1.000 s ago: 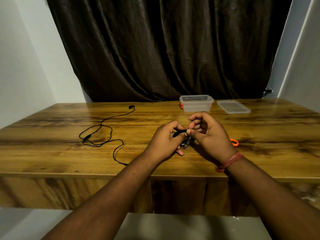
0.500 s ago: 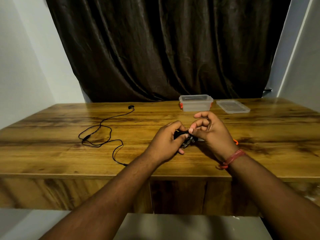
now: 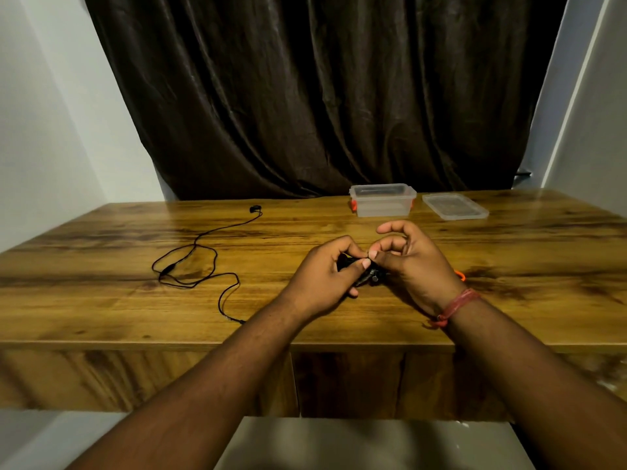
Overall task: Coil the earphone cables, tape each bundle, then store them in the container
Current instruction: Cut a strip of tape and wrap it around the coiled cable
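Black coiled earphone bundle (image 3: 368,274) held above the wooden worktop (image 3: 101,300) centre, between both hands. Left hand (image 3: 325,276): grip closed round the bundle, thumb on top. Right hand (image 3: 412,262): thumb and finger pinching at the bundle, other fingers curled clear. Second earphone cable (image 3: 200,266) lies uncoiled, left. Clear container (image 3: 382,200) stands open at the rear, lid (image 3: 454,206) just beside it
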